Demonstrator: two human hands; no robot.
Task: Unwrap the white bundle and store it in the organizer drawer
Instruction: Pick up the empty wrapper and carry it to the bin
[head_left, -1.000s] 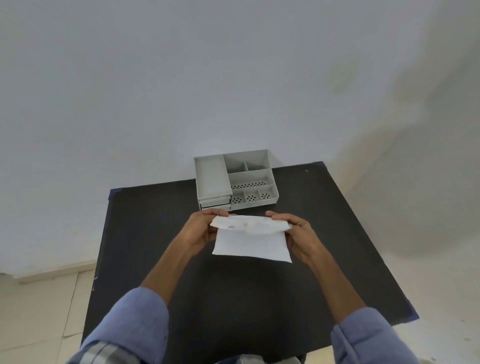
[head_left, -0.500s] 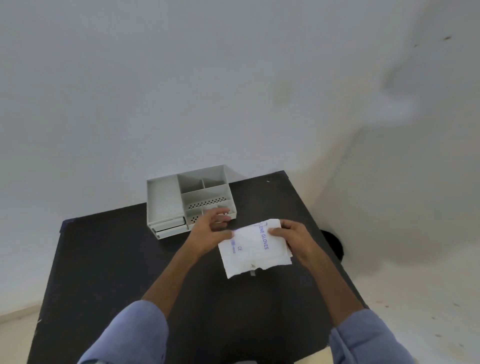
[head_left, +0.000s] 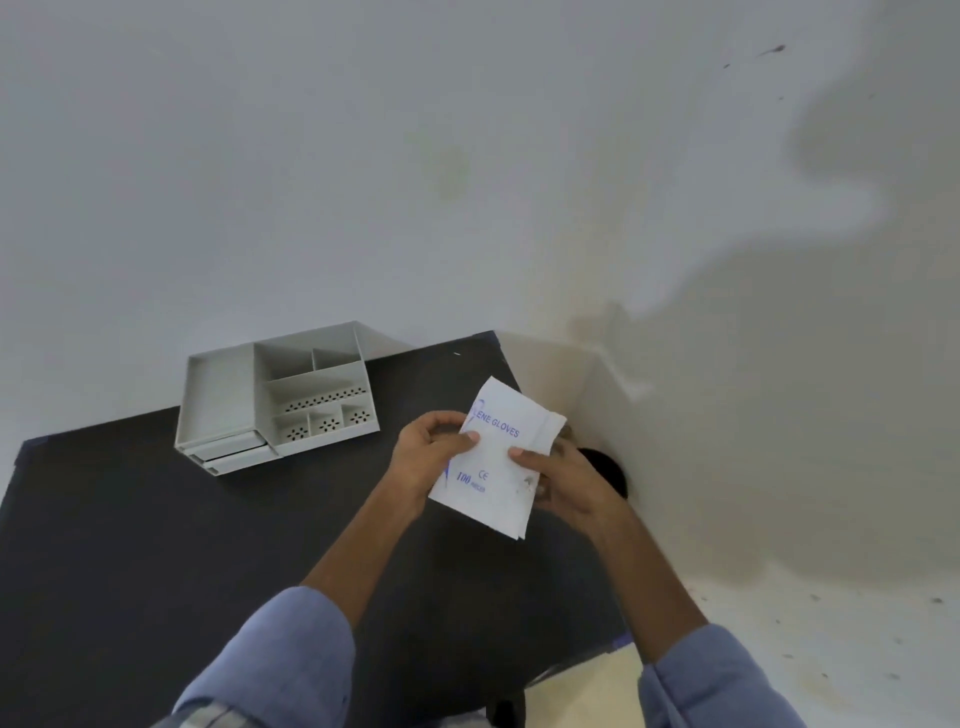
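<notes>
I hold a flat white packet (head_left: 496, 462) with blue print reading "GLOVES" and "100" above the right side of the black table (head_left: 156, 545). My left hand (head_left: 426, 457) pinches its left edge with thumb on top. My right hand (head_left: 561, 480) grips its right side, fingers partly behind the packet. The grey organizer (head_left: 275, 400) stands at the table's back edge to the left of my hands; two shut drawers (head_left: 236, 453) sit at its front left, under a flat tray.
A white wall runs behind the table. A dark round object (head_left: 608, 470) lies on the floor just past the table's right edge, behind my right hand. Pale floor shows at the right and lower right.
The view has swung right, so the organizer now sits further left. The packet has been turned over and rotated, showing its printed face, and is lifted toward the table's right edge.
</notes>
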